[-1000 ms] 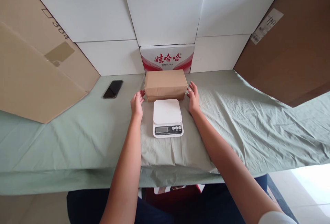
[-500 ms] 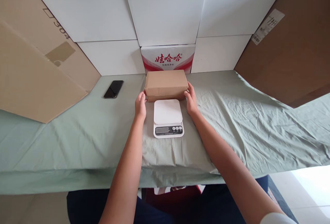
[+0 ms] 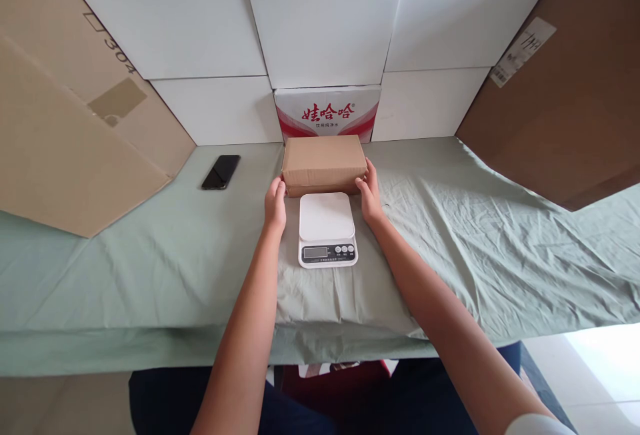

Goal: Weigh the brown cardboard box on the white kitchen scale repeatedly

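A brown cardboard parcel (image 3: 324,161) lies on the green cloth just behind a white kitchen scale (image 3: 327,228). My left hand (image 3: 275,205) presses against the parcel's left end, and my right hand (image 3: 371,193) against its right end. The parcel rests on the cloth, gripped between both hands. The scale's platform is bare, and its display and buttons face me.
A black phone (image 3: 221,172) lies on the cloth (image 3: 475,248) to the left. A white box with red lettering (image 3: 327,113) stands behind the parcel. White panels form the back wall. Large brown cardboard sheets (image 3: 60,121) lean at both sides.
Both hands moved inward from beside the parcel and now clasp its two ends. The parcel has not shifted.
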The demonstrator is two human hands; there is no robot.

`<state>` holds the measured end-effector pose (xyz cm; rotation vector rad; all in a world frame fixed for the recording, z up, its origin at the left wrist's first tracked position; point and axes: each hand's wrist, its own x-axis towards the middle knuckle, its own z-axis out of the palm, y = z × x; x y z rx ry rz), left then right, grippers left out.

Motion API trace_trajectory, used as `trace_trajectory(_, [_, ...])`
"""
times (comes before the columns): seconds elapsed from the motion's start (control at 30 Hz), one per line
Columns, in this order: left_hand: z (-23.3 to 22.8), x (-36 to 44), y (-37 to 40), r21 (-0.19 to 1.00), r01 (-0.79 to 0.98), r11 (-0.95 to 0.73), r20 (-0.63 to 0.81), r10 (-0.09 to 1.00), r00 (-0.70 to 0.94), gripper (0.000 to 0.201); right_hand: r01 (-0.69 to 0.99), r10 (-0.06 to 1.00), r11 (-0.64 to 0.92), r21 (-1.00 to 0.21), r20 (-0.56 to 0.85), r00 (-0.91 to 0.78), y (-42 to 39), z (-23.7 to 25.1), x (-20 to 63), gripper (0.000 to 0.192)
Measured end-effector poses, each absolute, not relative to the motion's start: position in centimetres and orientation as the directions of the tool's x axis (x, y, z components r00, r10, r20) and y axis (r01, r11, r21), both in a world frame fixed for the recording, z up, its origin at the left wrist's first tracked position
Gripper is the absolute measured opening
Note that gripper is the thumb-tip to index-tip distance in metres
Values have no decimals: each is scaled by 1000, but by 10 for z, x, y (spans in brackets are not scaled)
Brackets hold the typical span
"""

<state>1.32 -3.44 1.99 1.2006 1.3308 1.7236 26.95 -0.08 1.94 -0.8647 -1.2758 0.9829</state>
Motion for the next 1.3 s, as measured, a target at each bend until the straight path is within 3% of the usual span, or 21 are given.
trace_trajectory(0.2, [22,15,-35,955,32,-294,283,875,-392,60,-119,936,352,-928,351,33,-3,24,268,71])
trace_trajectory(0.33, [27,14,-37,955,32,-296,261,781,-568,39,-110,937,347,-931,339,90,-3,27,270,67])
trace_trajectory(0.5, [39,7,-40,961,-97,-260,108,673,-731,26,-111,935,308,-945,279,219,0,28,273,44])
trace_trajectory(0.63, [44,7,-41,961,-141,-238,54,661,-748,36,-128,923,326,-937,285,259,2,29,272,20])
trace_trajectory(0.97, [45,10,-44,963,-140,-230,43,644,-764,51,-143,900,363,-921,307,310,3,31,272,46])
trace_trajectory(1.3, [42,9,-44,953,-118,-278,95,649,-755,58,-158,899,368,-916,307,313,4,30,275,56])
